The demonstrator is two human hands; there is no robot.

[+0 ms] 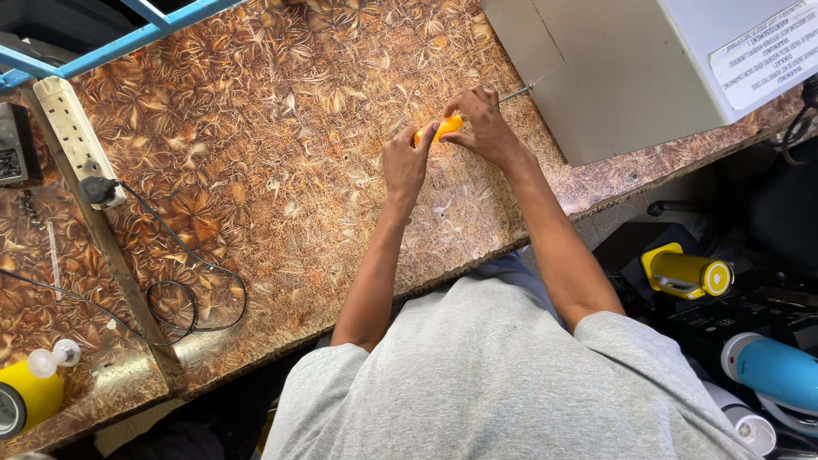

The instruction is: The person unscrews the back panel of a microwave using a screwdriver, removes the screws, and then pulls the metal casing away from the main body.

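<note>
Screwdriver with orange plastic handle and thin steel shaft [449, 126]: light, rigid; right hand [486, 128] and left hand [405, 162] both close fingers around the handle.

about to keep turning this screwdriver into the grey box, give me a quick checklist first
1. Right hand gripping the orange-handled screwdriver: ok.
2. Left hand steadying the handle end: ok, fingertips touch it.
3. Screwdriver shaft meets the grey box at its edge: ok.
4. Tip seated in a screw: cannot tell, too small.
5. Black cable away from both hands: ok.
6. Box lies flat on the patterned table: ok.
</note>
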